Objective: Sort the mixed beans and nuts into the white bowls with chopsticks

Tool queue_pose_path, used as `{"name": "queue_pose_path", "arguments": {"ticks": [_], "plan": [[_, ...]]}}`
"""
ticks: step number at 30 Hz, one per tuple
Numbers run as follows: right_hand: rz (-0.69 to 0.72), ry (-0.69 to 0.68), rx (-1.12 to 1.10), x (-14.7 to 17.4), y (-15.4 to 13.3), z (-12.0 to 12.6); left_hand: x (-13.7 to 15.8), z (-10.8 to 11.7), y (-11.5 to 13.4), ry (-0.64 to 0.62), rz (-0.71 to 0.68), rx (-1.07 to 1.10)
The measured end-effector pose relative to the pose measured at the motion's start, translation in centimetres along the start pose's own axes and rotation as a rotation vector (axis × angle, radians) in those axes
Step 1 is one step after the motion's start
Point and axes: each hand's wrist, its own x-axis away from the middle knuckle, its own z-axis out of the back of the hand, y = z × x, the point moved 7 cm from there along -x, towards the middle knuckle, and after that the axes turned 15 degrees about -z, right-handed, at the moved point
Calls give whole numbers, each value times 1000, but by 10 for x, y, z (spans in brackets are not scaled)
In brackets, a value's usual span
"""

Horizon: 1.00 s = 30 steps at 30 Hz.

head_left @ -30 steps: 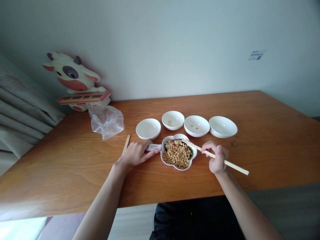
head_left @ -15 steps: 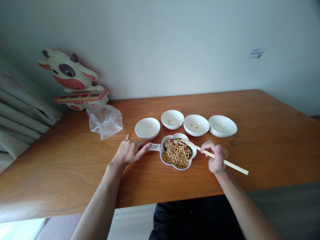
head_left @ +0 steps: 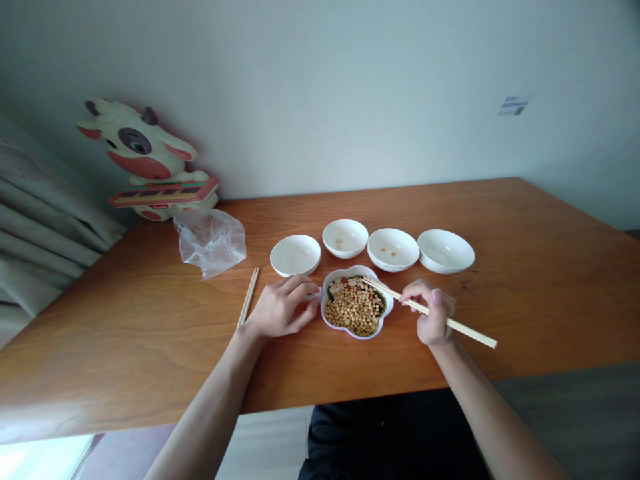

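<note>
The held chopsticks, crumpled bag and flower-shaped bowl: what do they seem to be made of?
The chopsticks: probably wood or bamboo, pale and matte. The bag: thin clear plastic, judging by its see-through, shiny creases. The flower-shaped bowl: smooth white with a lilac edge, perhaps plastic, though glazed ceramic is possible.

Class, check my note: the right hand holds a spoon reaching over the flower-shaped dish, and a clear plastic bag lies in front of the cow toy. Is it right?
Not quite: the head view shows the right hand holding chopsticks, not a spoon. They reach over the flower-shaped dish, and the clear plastic bag lies in front of the cow toy.
</note>
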Motion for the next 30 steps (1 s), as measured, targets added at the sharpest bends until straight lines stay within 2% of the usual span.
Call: {"name": "queue_pose_path", "arguments": {"ticks": [5, 10, 15, 22, 30], "plan": [[14, -3, 2, 0, -2, -1, 2, 0, 1, -8, -71, 18], [17, -7, -2, 1, -2, -1, 4, -4, -1, -18, -42, -50], [26, -10, -8, 1, -1, -1, 5, -7, -2, 25, -13, -127], [40, -1, -9, 1, -2, -1, -1, -7, 0, 21, -49, -192], [45, 1, -20, 1, 1, -1, 0, -15, -4, 35, 18, -227]]}}
